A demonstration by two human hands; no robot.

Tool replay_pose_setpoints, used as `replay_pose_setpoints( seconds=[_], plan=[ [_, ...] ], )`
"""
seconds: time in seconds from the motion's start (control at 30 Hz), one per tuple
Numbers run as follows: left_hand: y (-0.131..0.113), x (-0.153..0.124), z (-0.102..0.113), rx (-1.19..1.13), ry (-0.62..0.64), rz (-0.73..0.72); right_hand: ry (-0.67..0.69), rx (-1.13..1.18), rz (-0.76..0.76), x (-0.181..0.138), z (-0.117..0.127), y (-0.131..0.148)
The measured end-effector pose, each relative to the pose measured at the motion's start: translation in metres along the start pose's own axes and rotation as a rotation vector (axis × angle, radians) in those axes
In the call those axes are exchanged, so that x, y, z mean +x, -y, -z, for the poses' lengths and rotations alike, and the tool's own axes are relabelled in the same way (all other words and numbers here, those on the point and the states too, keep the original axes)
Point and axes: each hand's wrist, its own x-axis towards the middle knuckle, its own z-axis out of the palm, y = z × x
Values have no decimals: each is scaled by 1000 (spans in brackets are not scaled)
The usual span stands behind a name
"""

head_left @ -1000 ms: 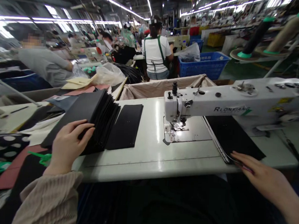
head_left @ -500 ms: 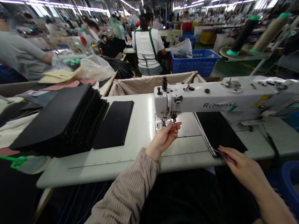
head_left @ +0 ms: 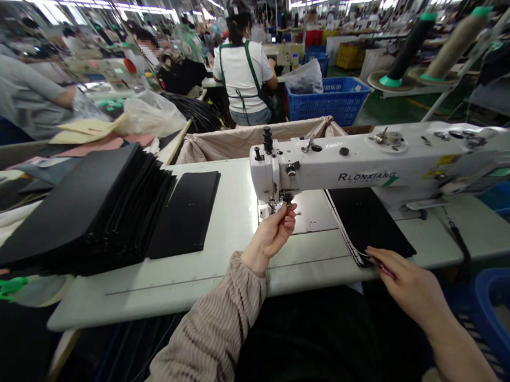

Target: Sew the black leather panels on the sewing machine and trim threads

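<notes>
My left hand (head_left: 273, 233) is at the needle end of a white sewing machine (head_left: 317, 160), thumb and fingertips pinched together just below the presser foot area. Anything between those fingertips is too small to make out. My right hand (head_left: 409, 284) is closed around a slim tool with a pinkish-purple handle (head_left: 387, 271), mostly hidden in the palm; it looks like thread snips. Its tip is by the front corner of a stack of black panels (head_left: 368, 218) with white edges, lying under the machine arm. A pale strand shows near the right fingertips.
Left on the pale machine table (head_left: 236, 213) stand a tall pile of black panels (head_left: 77, 203) and a lower black stack (head_left: 184, 212). A cloth-lined bin (head_left: 223, 146) lies behind the table. Thread cones (head_left: 410, 48) stand at upper right, a blue basket (head_left: 498, 304) at lower right. Co-workers sit beyond.
The view has shifted slightly, so the scene sits further left. My left fingertips have closed into a tighter pinch near the needle. My right hand stays at the panel corner with the tool.
</notes>
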Motion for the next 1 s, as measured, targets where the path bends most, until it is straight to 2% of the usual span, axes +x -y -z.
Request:
replay_pose_setpoints(
  seconds=[0.07, 0.13, 0.2, 0.27, 0.37, 0.4, 0.47, 0.53, 0.6, 0.7, 0.77, 0.83, 0.9, 1.0],
  plan=[
    [3, -3, 2, 79, 9, -17, -13, 31, 42, -1, 6, 17],
    [10, -10, 4, 322, 15, -114, 19, 116, 103, -2, 13, 45],
    [19, -21, 6, 736, 56, -285, 118, 249, 189, -3, 17, 80],
    [28, -34, 10, 1204, 188, -424, 285, 409, 291, -1, 17, 114],
    [36, -57, 28, 1792, 401, -477, 532, 717, 410, 13, 8, 148],
    [36, -66, 38, 1937, 425, -481, 568, 820, 421, 22, 2, 152],
    [32, -86, 58, 2156, 372, -499, 521, 937, 368, 46, -17, 153],
    [23, -108, 76, 2296, 241, -508, 358, 843, 241, 77, -41, 150],
    [11, -130, 89, 2375, 55, -521, 260, 588, 183, 111, -66, 149],
    [-8, -150, 97, 2429, -192, -534, 254, 243, 207, 151, -93, 156],
    [-18, -152, 97, 2447, -273, -522, 275, 115, 237, 163, -101, 159],
    [-27, -147, 95, 2466, -295, -509, 288, 59, 256, 163, -102, 156],
    [-34, -134, 91, 2477, -260, -512, 285, 42, 245, 156, -101, 148],
    [-46, -105, 87, 2447, -75, -535, 254, 35, 192, 144, -100, 134]
  ],
)
